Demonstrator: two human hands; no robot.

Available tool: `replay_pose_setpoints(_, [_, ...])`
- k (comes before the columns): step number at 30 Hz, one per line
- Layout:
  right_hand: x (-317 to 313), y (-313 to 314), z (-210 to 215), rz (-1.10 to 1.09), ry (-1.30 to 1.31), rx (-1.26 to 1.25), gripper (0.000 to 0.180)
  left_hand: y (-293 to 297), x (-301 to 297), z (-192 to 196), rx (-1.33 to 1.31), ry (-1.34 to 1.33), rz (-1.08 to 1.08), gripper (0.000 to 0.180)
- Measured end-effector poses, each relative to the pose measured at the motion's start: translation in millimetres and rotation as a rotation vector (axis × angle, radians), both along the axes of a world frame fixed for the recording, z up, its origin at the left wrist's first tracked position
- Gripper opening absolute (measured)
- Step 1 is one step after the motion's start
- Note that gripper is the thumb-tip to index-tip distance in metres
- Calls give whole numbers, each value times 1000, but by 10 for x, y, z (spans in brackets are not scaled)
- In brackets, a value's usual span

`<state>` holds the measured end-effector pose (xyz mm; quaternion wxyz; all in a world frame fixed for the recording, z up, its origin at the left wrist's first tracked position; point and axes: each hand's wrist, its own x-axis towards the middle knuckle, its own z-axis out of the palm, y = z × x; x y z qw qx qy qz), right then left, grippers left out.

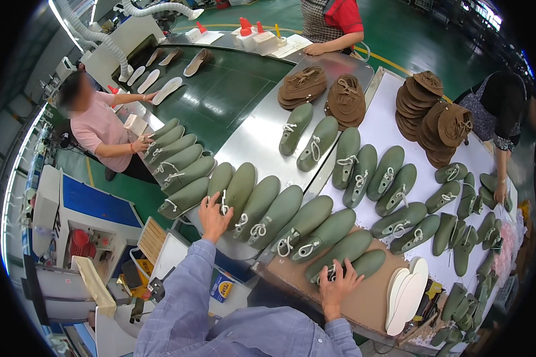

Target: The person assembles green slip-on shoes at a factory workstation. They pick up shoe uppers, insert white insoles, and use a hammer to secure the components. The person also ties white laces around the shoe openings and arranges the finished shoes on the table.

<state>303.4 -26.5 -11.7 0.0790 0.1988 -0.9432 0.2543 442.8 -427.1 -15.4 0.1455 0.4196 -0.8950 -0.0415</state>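
Observation:
Green shoe lasts with white cord loops at their heel ends stand in a long row before me. My left hand (215, 218) is at the heel ends of a pair of lasts (238, 189) on the left, its fingers curled around them near a cord. Lower right, my right hand (337, 287) grips the heel ends of another pair, the larger-looking last (342, 253) and the one beside it (369, 263). These lie over a brown board (298, 281). Their undersides and parts of the cords are hidden by my fingers.
White insoles (406, 296) and tools (432, 303) lie right of my right hand. Stacked brown shoe uppers (345, 102) stand farther back. A person in pink (98, 128) works by the dark conveyor (232, 74); two others stand at the far side and right.

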Motion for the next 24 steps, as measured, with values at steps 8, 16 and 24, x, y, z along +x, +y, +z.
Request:
replay_pose_setpoints(8, [-5, 18, -61, 1, 10, -10, 35, 97, 264, -37, 20, 89, -91, 31])
replay_pose_setpoints(16, [-4, 21, -108, -3, 14, 21, 37, -151, 735, 107, 89, 286, -129, 28])
replay_pose_setpoints(24, [-31, 39, -69, 54, -6, 58, 37, -1641, 1775, -389, 131, 212, 536, 61])
